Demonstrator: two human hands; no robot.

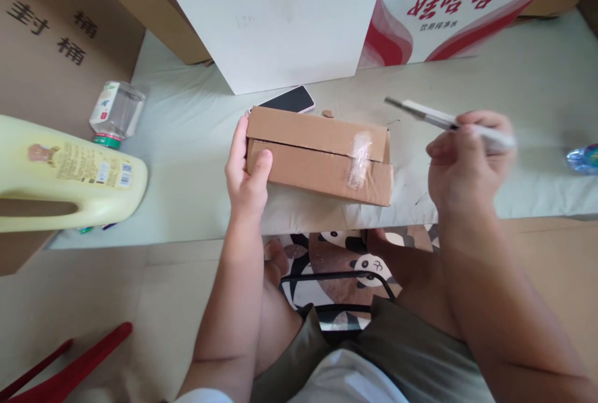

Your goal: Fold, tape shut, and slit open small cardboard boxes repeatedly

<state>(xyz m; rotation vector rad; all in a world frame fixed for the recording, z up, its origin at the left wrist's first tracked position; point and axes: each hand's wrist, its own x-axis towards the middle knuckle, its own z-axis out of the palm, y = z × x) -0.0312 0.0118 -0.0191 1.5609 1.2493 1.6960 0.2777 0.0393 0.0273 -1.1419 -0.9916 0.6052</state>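
A small brown cardboard box [313, 163] is tilted at the table's front edge, with a strip of clear tape [359, 160] across its seam near the right end. My left hand [250, 172] grips the box's left end, thumb on top and fingers behind. Off to the right, my right hand [467, 160] is closed around a white and grey utility knife [432, 115], whose tip points left, above the table and apart from the box. Behind the box lies a dark phone [289, 99], partly covered by it.
White cartons [280, 23] stand at the back, one with red print [448, 10]. At left are a yellow jug [107, 179], a clear bottle [119, 110] and a large brown carton [70, 35]. A blue-labelled bottle [583, 159] lies at the right edge.
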